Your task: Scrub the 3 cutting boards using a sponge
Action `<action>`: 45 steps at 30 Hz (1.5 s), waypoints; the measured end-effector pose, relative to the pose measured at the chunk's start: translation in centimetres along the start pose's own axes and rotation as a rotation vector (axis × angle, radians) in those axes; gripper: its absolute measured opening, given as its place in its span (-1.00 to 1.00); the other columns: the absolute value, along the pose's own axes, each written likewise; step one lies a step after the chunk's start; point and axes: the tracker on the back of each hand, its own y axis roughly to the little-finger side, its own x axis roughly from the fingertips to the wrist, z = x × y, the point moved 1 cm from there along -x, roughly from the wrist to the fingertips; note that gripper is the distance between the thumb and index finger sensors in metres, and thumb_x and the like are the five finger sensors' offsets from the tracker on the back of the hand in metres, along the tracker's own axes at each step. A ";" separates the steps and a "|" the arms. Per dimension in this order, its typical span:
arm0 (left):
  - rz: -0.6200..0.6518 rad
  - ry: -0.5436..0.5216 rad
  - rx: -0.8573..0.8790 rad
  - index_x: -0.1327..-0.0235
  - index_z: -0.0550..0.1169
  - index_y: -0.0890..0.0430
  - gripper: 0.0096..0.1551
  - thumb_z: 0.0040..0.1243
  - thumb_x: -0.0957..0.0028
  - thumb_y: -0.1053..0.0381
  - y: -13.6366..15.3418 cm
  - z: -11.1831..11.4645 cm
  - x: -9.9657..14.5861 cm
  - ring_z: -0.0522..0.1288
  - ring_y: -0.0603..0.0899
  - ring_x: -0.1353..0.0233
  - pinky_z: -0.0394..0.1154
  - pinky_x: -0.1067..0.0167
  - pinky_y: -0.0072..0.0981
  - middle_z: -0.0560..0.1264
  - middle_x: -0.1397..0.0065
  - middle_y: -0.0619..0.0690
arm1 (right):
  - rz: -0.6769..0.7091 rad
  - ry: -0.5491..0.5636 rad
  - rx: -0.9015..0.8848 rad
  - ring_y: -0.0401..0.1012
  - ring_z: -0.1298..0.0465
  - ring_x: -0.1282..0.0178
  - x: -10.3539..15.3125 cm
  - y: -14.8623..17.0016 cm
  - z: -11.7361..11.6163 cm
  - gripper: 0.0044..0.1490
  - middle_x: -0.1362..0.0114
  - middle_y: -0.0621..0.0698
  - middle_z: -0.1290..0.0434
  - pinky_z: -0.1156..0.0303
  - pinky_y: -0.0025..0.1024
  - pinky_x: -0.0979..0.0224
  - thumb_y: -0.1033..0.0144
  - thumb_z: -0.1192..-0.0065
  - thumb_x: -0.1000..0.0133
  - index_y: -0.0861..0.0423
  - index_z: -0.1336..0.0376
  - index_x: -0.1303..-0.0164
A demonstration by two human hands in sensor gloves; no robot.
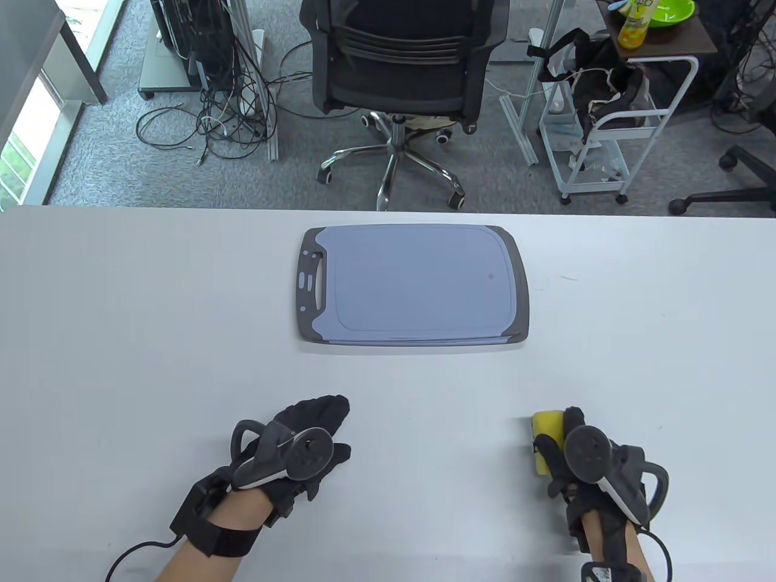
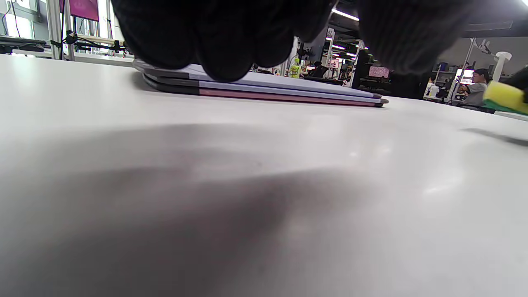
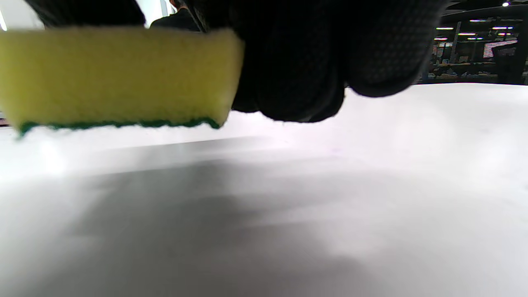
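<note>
A stack of cutting boards (image 1: pixel 418 285) lies at the table's middle, the top one blue-grey with a dark rim and its handle to the left. In the left wrist view the cutting boards (image 2: pixel 264 88) show layered edges, one of them pink. My right hand (image 1: pixel 561 451) holds a yellow sponge (image 1: pixel 544 439) with a green underside just above the table, near the front right. The sponge (image 3: pixel 115 76) fills the upper left of the right wrist view. My left hand (image 1: pixel 315 424) rests flat near the front, fingers extended, holding nothing.
The white table (image 1: pixel 121 339) stretches wide around the boards. Beyond its far edge stand an office chair (image 1: pixel 403 79), a white cart (image 1: pixel 612 139) and tangled cables (image 1: pixel 224 109) on the floor.
</note>
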 end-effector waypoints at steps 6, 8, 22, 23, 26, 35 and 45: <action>-0.031 -0.078 0.139 -0.66 0.25 0.01 0.01 0.27 0.00 -0.38 1.8 -1.7 1.3 0.50 0.24 -0.55 0.49 -0.40 0.17 0.40 -0.65 0.07 | -0.015 -0.003 0.072 -0.11 -0.59 0.04 -4.3 -2.6 0.5 -0.02 -0.11 0.05 -0.54 -0.51 -0.06 -0.15 -0.26 -0.19 -0.05 0.18 -0.20 -0.51; -0.040 -0.082 0.115 -0.66 0.24 0.00 0.01 0.27 0.00 -0.38 2.1 -1.8 1.4 0.50 0.24 -0.56 0.49 -0.41 0.17 0.40 -0.66 0.06 | -0.031 -0.004 0.106 -0.10 -0.59 0.03 -6.0 -3.2 0.6 -0.02 -0.12 0.06 -0.54 -0.51 -0.06 -0.16 -0.26 -0.19 -0.05 0.18 -0.20 -0.51; -0.050 -0.101 0.124 -0.66 0.25 0.01 0.00 0.26 -0.01 -0.38 2.7 -1.9 1.3 0.50 0.23 -0.55 0.49 -0.41 0.16 0.41 -0.65 0.06 | -0.108 -0.029 0.134 -0.02 -0.55 -0.13 -10.7 -2.9 0.3 -0.06 -0.30 0.11 -0.46 -0.45 0.03 -0.24 -0.23 -0.16 -0.06 0.16 -0.22 -0.50; -0.047 -0.101 0.122 -0.66 0.25 0.01 0.00 0.26 -0.01 -0.38 2.7 -1.9 1.3 0.51 0.23 -0.55 0.49 -0.41 0.16 0.41 -0.65 0.05 | -0.104 -0.019 0.140 -0.02 -0.55 -0.14 -10.5 -2.8 0.5 -0.05 -0.31 0.11 -0.46 -0.45 0.03 -0.25 -0.24 -0.16 -0.06 0.16 -0.22 -0.51; -0.035 -0.102 0.114 -0.66 0.25 0.01 -0.01 0.25 -0.01 -0.38 2.3 -1.9 1.3 0.51 0.23 -0.55 0.49 -0.41 0.16 0.41 -0.65 0.05 | -0.089 -0.001 0.141 0.00 -0.54 -0.17 -9.6 -2.7 0.8 -0.05 -0.33 0.12 -0.44 -0.44 0.04 -0.26 -0.23 -0.16 -0.05 0.15 -0.21 -0.51; 0.008 -0.099 0.083 -0.65 0.25 0.01 -0.01 0.25 -0.01 -0.38 1.1 -1.6 1.4 0.51 0.23 -0.54 0.49 -0.41 0.16 0.41 -0.64 0.05 | -0.100 -0.009 0.134 0.05 -0.51 -0.27 -6.9 -1.1 0.5 -0.08 -0.50 0.20 -0.35 -0.42 0.07 -0.29 -0.22 -0.17 -0.06 0.12 -0.23 -0.52; 0.006 -0.115 0.077 -0.65 0.25 0.01 -0.01 0.25 -0.02 -0.38 1.0 -1.8 1.6 0.51 0.22 -0.55 0.49 -0.41 0.15 0.41 -0.64 0.05 | -0.086 -0.058 0.074 0.08 -0.43 -0.35 -6.4 -0.3 -0.1 -0.08 -0.58 0.17 -0.26 -0.37 0.09 -0.34 -0.20 -0.16 -0.07 0.12 -0.21 -0.54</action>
